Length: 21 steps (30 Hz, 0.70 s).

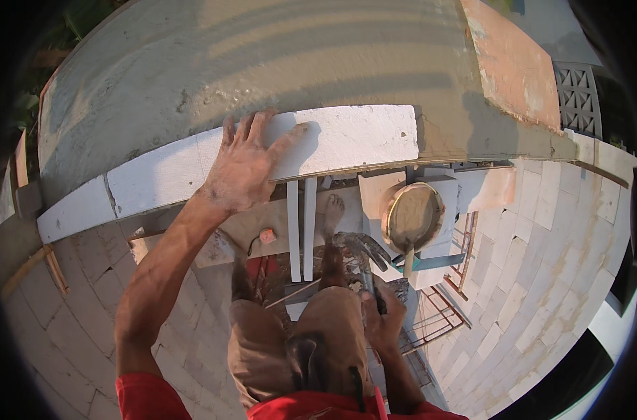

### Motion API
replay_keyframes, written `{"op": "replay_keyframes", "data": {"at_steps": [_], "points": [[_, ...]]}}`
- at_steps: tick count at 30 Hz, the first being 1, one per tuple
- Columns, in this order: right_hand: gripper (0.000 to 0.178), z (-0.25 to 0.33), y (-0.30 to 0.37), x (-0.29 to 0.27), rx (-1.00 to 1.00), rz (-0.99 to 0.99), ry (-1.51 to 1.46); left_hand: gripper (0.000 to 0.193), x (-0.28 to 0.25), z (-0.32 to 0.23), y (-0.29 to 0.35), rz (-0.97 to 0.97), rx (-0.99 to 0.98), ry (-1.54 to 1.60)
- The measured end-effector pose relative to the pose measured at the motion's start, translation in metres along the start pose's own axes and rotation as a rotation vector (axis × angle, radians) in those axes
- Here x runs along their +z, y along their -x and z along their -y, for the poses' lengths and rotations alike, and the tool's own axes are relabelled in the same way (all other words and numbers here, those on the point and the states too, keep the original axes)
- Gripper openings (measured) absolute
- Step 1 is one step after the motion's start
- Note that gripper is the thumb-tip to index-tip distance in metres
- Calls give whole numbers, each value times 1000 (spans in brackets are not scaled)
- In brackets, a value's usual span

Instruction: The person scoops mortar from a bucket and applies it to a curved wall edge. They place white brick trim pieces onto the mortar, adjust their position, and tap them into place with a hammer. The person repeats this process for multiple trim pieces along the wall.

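Note:
My left hand (245,164) lies with fingers spread on a row of white lightweight blocks (360,134) along the edge of a grey mortared surface (318,56). Its fingertips reach over the top of the blocks. My right hand (385,311), lower down beside my knee, is wrapped round the handle of a hammer (366,246), whose dark head points up and away. Right of the hammer head, a round pan of wet mortar (415,213) has a light handle sticking out toward me. The inside of my right grip is partly hidden.
My bare feet stand on a wooden board (280,224) high up, beside two upright white strips (293,231). Rusty scaffold frames (437,318) and white block walls (535,259) lie to the right. An orange object (267,236) rests on the board.

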State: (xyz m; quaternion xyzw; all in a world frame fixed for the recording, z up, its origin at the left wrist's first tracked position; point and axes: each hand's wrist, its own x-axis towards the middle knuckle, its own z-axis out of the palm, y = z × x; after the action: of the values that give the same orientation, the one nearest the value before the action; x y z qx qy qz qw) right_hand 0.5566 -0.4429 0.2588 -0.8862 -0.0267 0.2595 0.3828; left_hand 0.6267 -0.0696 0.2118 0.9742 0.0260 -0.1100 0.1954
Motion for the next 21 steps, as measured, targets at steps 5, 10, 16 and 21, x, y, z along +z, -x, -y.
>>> {"op": "replay_keyframes", "data": {"at_steps": [5, 10, 16, 21], "points": [[40, 1, -4, -3, 58, 9, -17, 100, 0, -2, 4, -33, 22, -31], [42, 7, -7, -4, 35, -2, -14, 99, -1, -3, 5, -40, 16, -31], [43, 1, -6, -7, 63, 28, 17, 99, 4, -4, 7, -41, -27, -31], [42, -5, -8, 0, 88, -13, 49, 101, 12, 1, 6, -13, -5, -33]]}}
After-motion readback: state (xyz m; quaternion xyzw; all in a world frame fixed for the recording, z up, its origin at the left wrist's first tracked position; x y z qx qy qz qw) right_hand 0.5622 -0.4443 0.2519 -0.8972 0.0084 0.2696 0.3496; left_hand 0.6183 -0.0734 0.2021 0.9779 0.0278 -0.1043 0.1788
